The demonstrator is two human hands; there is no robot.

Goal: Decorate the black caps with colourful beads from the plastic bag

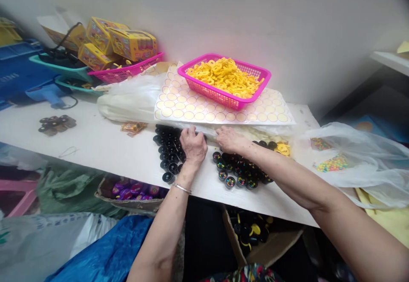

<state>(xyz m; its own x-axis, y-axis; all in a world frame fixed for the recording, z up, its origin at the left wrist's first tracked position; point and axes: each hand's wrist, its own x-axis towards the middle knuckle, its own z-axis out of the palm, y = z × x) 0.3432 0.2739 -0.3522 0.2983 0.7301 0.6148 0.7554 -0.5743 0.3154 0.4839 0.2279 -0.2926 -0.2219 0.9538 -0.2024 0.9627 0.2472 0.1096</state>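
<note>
My left hand [194,145] rests with curled fingers at the right edge of a block of small black cups [168,150] standing on the white table. Whatever lies under its fingers is hidden. My right hand [228,139] is closed at the far edge of a second group of black cups [236,167], several of which hold coloured beads. Its fingertips are at the clear plastic [207,128] behind the cups, and I cannot make out what they grip. A bracelet [182,189] circles my left wrist.
A pink basket [191,84] of yellow pieces stands on a sticker sheet [169,105]. Yellow boxes [132,43] are piled at the back left. A bag of beads [332,162] lies right. Cardboard boxes [271,248] sit below the table's front edge [204,199].
</note>
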